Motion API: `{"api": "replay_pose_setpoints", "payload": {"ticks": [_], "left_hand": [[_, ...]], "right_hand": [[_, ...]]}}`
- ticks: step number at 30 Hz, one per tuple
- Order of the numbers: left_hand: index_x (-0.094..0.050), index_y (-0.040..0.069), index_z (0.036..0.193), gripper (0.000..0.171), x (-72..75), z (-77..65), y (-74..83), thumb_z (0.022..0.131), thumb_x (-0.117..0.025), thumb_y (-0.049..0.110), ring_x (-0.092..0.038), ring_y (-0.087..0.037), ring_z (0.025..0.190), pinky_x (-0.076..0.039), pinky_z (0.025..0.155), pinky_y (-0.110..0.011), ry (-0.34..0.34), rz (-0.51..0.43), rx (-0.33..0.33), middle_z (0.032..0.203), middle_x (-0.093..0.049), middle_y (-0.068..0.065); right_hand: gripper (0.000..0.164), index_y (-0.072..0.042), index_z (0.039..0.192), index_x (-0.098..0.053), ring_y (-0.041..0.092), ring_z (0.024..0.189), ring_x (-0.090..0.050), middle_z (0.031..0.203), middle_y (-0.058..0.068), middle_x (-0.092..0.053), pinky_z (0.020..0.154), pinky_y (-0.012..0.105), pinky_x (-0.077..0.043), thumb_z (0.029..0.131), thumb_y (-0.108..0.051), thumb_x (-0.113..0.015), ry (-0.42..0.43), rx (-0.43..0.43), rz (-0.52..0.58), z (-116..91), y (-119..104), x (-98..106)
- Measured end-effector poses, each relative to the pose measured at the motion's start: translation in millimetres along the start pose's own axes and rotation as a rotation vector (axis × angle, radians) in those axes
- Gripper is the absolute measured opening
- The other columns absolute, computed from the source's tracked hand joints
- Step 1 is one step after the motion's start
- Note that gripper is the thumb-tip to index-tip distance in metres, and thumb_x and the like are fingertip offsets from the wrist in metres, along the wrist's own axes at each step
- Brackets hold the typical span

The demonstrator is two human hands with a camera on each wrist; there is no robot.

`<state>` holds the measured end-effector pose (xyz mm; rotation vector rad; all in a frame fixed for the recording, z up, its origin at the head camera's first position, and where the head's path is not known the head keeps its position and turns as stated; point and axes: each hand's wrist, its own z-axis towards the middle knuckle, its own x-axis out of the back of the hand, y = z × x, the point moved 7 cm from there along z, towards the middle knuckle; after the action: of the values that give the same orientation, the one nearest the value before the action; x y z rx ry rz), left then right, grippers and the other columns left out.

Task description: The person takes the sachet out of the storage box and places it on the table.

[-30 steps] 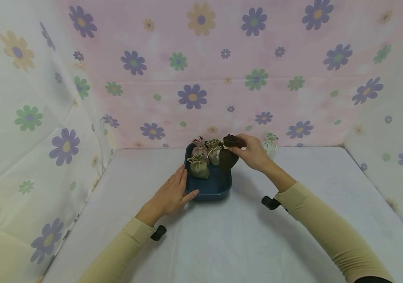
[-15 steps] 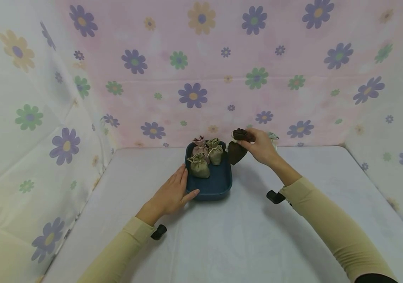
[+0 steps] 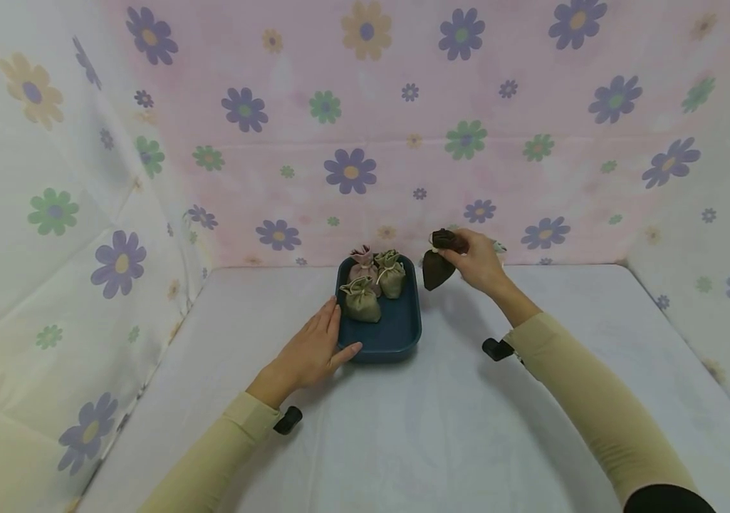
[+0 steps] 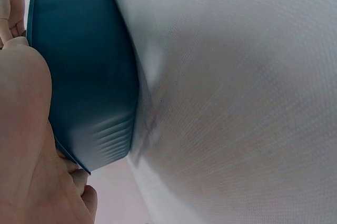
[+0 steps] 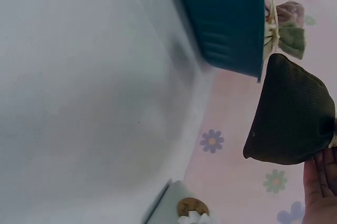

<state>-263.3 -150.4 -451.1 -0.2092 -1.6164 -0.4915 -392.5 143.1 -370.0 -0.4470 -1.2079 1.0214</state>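
My right hand (image 3: 478, 262) pinches a dark drawstring pouch (image 3: 438, 269) by its gathered neck. The pouch hangs in the air just right of a dark blue tray (image 3: 382, 350); the right wrist view shows its full body (image 5: 292, 113) clear of the tray wall. Inside the tray, toward the back, sit a pink pouch (image 3: 363, 269), an olive pouch (image 3: 392, 279) and a lighter green pouch (image 3: 361, 305). With extended fingers and thumb spread, my left hand (image 3: 308, 349) rests against the tray's left side and near corner. Its fingertips are partly hidden behind the rim in the left wrist view.
A pale pouch (image 3: 499, 247) stands behind my right hand, mostly hidden; the right wrist view shows the pale pouch (image 5: 181, 205) low down. A white-covered table (image 3: 352, 442) lies beneath everything, with a flowered cloth wall (image 3: 390, 164) at the back and more cloth at both sides.
The dark pouch, in my right hand, has moved from over the tray's right rim up and right, outside the tray. My left hand and the tray have stayed put.
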Motion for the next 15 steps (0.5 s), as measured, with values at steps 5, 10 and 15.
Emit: {"api": "replay_pose_setpoints", "payload": {"ticks": [5,10,15], "left_hand": [[-0.010,-0.009,0.160,0.099,-0.6,1.1,-0.1,0.103,-0.030,0.070,-0.007,-0.035,0.158,-0.017,0.126,-0.048,0.005,0.009,-0.005,0.170,0.001,-0.024],[-0.011,-0.009,0.160,0.099,-1.9,2.2,-0.3,0.103,-0.030,0.070,-0.008,-0.036,0.157,-0.018,0.125,-0.049,0.013,0.003,-0.013,0.169,-0.001,-0.025],[-0.010,-0.010,0.160,0.099,-3.3,1.8,-0.6,0.104,-0.030,0.070,-0.008,-0.036,0.157,-0.018,0.125,-0.049,0.004,0.009,-0.010,0.169,-0.001,-0.025]], "right_hand": [[0.030,0.011,0.122,-0.064,0.039,0.101,-0.066,0.110,0.028,-0.070,0.091,0.050,-0.055,0.097,-0.004,-0.069,0.036,0.004,-0.033,5,13,-2],[0.029,0.012,0.118,-0.065,0.038,0.096,-0.064,0.105,0.029,-0.069,0.087,0.048,-0.052,0.096,-0.006,-0.069,0.062,-0.031,-0.060,7,27,-5],[0.033,0.013,0.122,-0.063,0.038,0.098,-0.063,0.108,0.029,-0.069,0.087,0.047,-0.051,0.097,-0.007,-0.069,0.071,-0.082,-0.042,8,40,-9]]}}
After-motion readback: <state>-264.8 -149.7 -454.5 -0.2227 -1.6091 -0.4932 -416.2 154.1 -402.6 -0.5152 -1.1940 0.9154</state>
